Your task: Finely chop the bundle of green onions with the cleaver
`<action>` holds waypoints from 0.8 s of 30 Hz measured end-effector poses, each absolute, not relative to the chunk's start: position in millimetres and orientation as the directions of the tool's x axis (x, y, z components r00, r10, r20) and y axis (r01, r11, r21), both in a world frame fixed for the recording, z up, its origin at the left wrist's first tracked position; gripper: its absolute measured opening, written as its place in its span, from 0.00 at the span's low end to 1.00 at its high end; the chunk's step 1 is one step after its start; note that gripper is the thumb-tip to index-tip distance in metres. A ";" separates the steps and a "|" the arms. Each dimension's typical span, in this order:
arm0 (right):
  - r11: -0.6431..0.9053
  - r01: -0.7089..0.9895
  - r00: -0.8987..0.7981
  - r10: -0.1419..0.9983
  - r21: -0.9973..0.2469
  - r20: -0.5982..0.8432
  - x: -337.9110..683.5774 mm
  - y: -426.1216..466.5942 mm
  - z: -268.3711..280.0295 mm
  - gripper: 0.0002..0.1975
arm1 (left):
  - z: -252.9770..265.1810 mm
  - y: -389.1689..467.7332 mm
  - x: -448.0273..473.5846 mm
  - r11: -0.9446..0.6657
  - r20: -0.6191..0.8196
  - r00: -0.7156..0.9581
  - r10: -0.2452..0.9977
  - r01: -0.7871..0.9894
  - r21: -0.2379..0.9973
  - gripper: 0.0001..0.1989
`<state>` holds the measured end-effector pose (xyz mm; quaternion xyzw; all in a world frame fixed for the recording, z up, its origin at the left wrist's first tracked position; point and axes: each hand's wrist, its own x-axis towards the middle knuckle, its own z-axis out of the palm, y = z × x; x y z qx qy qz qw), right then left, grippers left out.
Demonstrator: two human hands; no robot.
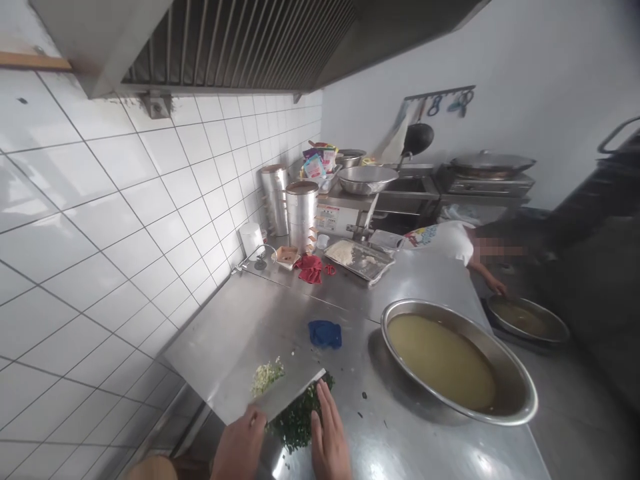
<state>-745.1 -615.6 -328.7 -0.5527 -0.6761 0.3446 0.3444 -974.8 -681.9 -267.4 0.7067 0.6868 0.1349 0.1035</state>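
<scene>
My left hand (241, 440) is closed around the near end of a broad cleaver (285, 397), its blade slanting away to the right. Beside and below the blade lies a heap of finely chopped dark greens (296, 421). My right hand (330, 437) rests along the right side of that heap, fingers stretched out and pointing forward near the blade's far end. Pale chopped pieces (267, 375) form a smaller pile on the blade's other side. The cleaver's handle is hidden by my left hand.
A large steel basin (523, 407) of yellowish liquid stands at right. A blue cloth (325, 333) lies ahead on the steel table (235, 320). Farther back are a tray (370, 268), a red cloth (310, 268) and metal cylinders (303, 213). Another person (443, 241) reaches toward a second basin (563, 333).
</scene>
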 end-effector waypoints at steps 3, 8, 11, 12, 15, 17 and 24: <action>0.323 0.538 -0.241 0.944 -0.779 0.225 -730.3 -628.3 -320.0 0.29 | -293.0 -689.6 -976.5 -0.213 0.157 0.205 0.966 0.977 0.033 0.17; 0.582 0.299 -0.762 0.623 -0.756 0.178 -756.3 -617.3 -272.8 0.27 | -310.0 -690.4 -977.7 -0.403 0.304 0.411 0.860 0.911 -0.092 0.14; 0.567 0.151 -0.882 0.448 -0.810 0.149 -776.1 -600.2 -245.0 0.31 | -302.1 -684.8 -979.4 -0.540 0.329 0.545 0.771 0.834 -0.116 0.13; 0.547 0.134 -0.900 0.417 -0.826 0.130 -778.7 -596.2 -239.9 0.32 | -299.1 -683.5 -980.5 -0.571 0.340 0.577 0.742 0.811 -0.128 0.12; 0.494 0.140 -0.928 0.368 -0.858 0.060 -775.6 -591.3 -238.2 0.33 | -292.6 -683.3 -983.9 -0.622 0.348 0.632 0.693 0.767 -0.154 0.11; 0.476 0.172 -0.925 0.380 -0.863 0.026 -770.7 -591.6 -244.6 0.32 | -290.5 -685.7 -984.8 -0.627 0.340 0.641 0.689 0.761 -0.165 0.11; 0.467 0.401 -0.891 0.400 -0.788 -0.216 -773.3 -577.8 -267.4 0.33 | -285.6 -693.9 -985.1 -0.586 0.335 0.604 0.723 0.793 -0.166 0.15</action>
